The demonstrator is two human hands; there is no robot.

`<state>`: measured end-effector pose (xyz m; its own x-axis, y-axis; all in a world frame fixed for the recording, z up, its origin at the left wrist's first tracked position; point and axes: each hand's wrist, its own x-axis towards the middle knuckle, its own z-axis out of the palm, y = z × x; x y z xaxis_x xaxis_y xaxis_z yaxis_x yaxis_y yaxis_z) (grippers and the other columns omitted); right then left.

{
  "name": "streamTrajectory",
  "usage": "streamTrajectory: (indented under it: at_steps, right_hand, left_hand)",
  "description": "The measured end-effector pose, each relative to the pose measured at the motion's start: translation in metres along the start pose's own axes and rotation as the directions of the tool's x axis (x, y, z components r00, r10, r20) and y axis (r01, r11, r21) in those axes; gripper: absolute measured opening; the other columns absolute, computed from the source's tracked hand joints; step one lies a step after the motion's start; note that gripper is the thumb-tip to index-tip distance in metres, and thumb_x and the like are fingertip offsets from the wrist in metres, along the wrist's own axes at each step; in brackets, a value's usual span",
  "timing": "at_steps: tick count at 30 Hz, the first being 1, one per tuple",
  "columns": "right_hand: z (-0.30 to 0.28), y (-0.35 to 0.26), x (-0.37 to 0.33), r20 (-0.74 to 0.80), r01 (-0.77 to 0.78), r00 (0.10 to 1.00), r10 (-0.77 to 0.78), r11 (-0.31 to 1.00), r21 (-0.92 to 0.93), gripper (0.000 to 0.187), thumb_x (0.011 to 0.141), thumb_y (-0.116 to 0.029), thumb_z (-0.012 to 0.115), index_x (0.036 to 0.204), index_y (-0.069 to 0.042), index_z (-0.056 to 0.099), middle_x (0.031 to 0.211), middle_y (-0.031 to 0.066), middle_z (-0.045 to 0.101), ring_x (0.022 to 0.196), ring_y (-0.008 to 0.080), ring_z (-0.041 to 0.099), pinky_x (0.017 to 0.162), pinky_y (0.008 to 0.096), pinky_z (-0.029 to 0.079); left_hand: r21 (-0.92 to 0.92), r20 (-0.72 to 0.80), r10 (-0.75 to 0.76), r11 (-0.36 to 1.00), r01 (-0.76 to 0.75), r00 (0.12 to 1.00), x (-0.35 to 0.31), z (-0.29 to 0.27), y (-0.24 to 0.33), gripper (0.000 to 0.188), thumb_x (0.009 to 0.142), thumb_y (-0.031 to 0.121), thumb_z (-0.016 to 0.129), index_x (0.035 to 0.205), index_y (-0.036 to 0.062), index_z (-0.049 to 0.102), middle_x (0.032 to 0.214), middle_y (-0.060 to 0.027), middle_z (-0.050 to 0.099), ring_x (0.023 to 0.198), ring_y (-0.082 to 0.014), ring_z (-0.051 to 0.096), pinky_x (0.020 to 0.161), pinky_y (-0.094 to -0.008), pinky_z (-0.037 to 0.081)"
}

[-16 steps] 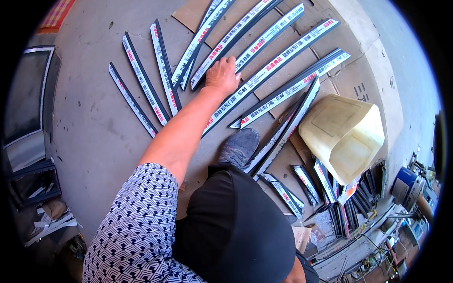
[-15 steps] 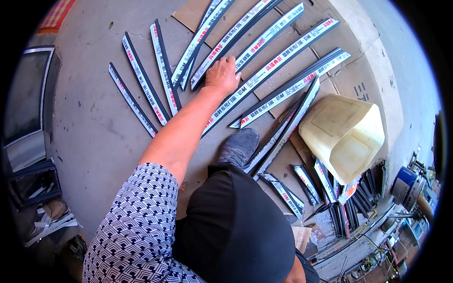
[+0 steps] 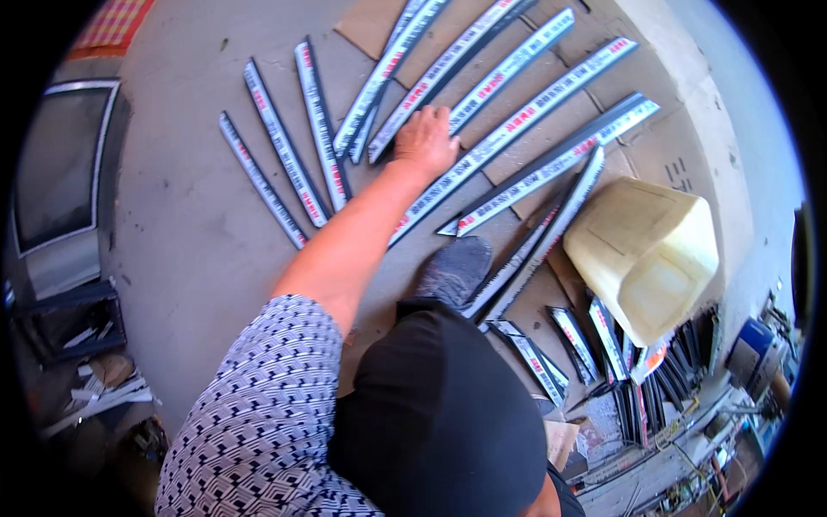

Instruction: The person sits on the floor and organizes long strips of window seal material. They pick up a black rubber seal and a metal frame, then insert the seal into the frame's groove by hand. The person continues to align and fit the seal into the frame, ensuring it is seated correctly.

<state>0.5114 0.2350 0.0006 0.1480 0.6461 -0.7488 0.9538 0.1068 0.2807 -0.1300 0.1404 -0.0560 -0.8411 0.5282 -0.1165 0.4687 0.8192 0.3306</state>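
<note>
My left hand (image 3: 426,142) reaches forward, its fingers curled down around the near end of a profile strip (image 3: 510,76). That strip is long and dark, faced with a printed pale film, and cut at a slant at its far end. My palm hides its near end. Close by on the left lies a similar strip (image 3: 413,102); on the right another strip (image 3: 525,121) runs beside my wrist. More strips (image 3: 284,142) fan out on the floor to the left. My right hand is out of the picture; only a bit of skin shows by my black-clad knee.
A cut-open cream plastic jug (image 3: 642,250) stands on flattened cardboard (image 3: 689,142) at the right. Short offcuts (image 3: 530,362) lie near my shoe (image 3: 457,267). Tools and scrap crowd the lower right. A framed panel (image 3: 65,164) is at the far left.
The view has swung slightly, so everything sits a little farther right and lower. My left hand stays at the same strip; the strips keep their arrangement.
</note>
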Motion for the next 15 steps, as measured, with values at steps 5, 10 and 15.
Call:
streamTrajectory:
  at_steps: [5, 10, 15]
  right_hand:
    - [0.013, 0.014, 0.014, -0.036, 0.069, 0.997, -0.067, 0.995, 0.069, 0.052, 0.084, -0.035, 0.072, 0.122, 0.0, 0.067, 0.115, 0.0321, 0.072, 0.112, 0.0447, 0.069, 0.099, 0.0486, 0.052]
    - [0.03, 0.044, 0.041, -0.045, 0.157, 0.987, -0.155, 0.986, 0.054, 0.052, 0.083, -0.037, 0.073, 0.12, -0.002, 0.068, 0.112, 0.0338, 0.072, 0.108, 0.0477, 0.07, 0.096, 0.0507, 0.053]
    - [0.011, 0.019, 0.018, -0.092, 0.118, 0.989, -0.117, 0.993, 0.012, 0.051, 0.082, -0.038, 0.072, 0.118, -0.002, 0.069, 0.108, 0.0367, 0.071, 0.104, 0.05, 0.07, 0.094, 0.0532, 0.053]
  left_hand:
    - [-0.056, -0.161, 0.072, 0.995, -0.081, 0.984, -0.012, -0.003, -0.006, 0.038, 0.085, 0.025, 0.081, 0.111, 0.0045, 0.062, 0.113, -0.0189, 0.064, 0.109, -0.0376, 0.064, 0.092, -0.047, 0.055]
    - [-0.206, -0.405, -0.108, 0.978, 0.024, 0.908, -0.043, -0.024, -0.04, 0.033, 0.089, 0.019, 0.074, 0.116, 0.0021, 0.065, 0.113, -0.018, 0.065, 0.109, -0.0359, 0.064, 0.096, -0.0451, 0.052]
    - [-0.342, -0.464, -0.614, 0.789, 0.511, 0.638, -0.112, -0.041, -0.124, 0.03, 0.089, 0.017, 0.069, 0.113, 0.0006, 0.063, 0.117, -0.0203, 0.062, 0.114, -0.0391, 0.06, 0.1, -0.0481, 0.048]
